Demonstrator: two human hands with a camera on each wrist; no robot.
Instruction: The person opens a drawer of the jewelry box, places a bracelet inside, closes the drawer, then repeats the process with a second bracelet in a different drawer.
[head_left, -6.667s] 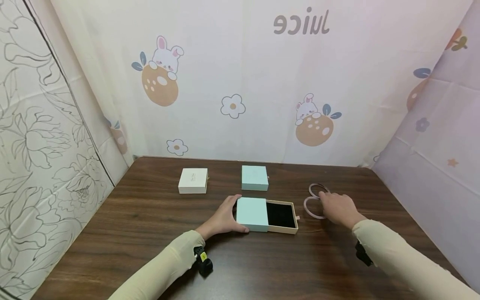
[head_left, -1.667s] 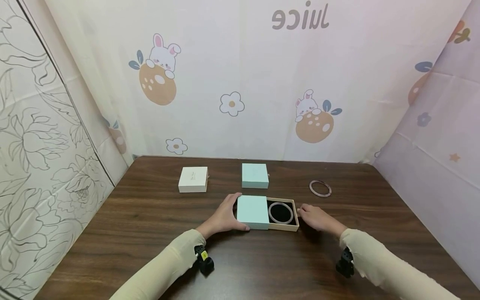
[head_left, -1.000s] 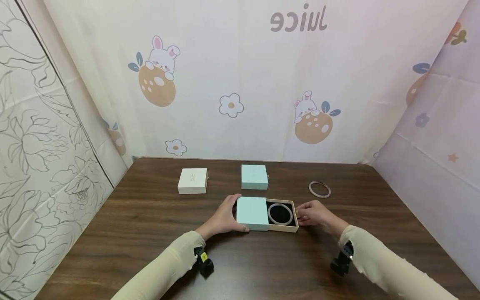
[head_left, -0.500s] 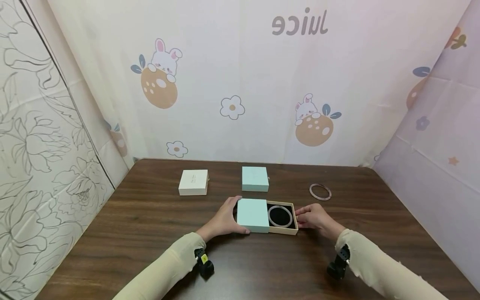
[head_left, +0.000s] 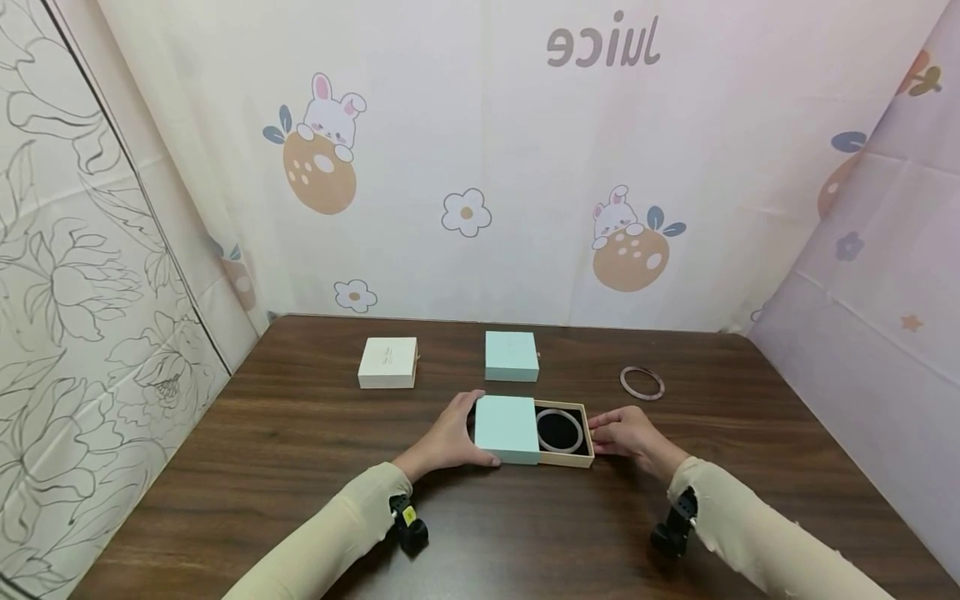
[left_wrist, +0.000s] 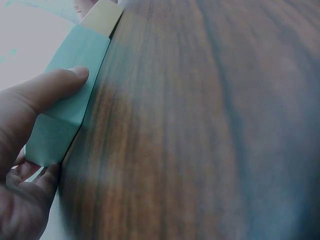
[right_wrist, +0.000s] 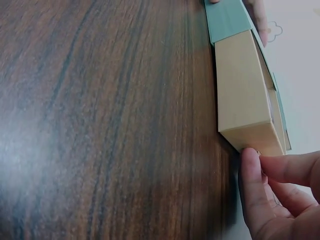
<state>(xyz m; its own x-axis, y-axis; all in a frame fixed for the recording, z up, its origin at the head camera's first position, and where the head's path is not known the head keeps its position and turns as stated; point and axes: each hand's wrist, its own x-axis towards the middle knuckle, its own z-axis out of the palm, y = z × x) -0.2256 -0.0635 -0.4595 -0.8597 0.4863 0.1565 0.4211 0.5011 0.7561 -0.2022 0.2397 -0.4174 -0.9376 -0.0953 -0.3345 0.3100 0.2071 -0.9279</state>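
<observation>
The left hand (head_left: 450, 437) grips the closed end of a mint-green drawer box (head_left: 507, 429), its thumb (left_wrist: 62, 86) along the near side and the other fingers around the far end. From the box's right side the cream drawer (head_left: 566, 459) sticks partly out, lined in black. A pale, greyish-pink bangle (head_left: 540, 433) lies flat in it, its left edge right at the sleeve. At the drawer's end face (right_wrist: 255, 137), the right hand (head_left: 633, 433) presses with fingertips (right_wrist: 250, 155); the small pull tab there is mostly hidden by them.
A second bangle (head_left: 642, 395) lies on the brown wooden table (head_left: 300, 467) behind the right hand. Farther back stand a closed mint box (head_left: 512, 357) and a closed white box (head_left: 387, 363). A patterned curtain (head_left: 480, 167) hangs behind the table.
Since the oldest frame, one bangle has gone from the table into the drawer and the right hand has come to the drawer's end. Lately the drawer has slid slightly left into its sleeve.
</observation>
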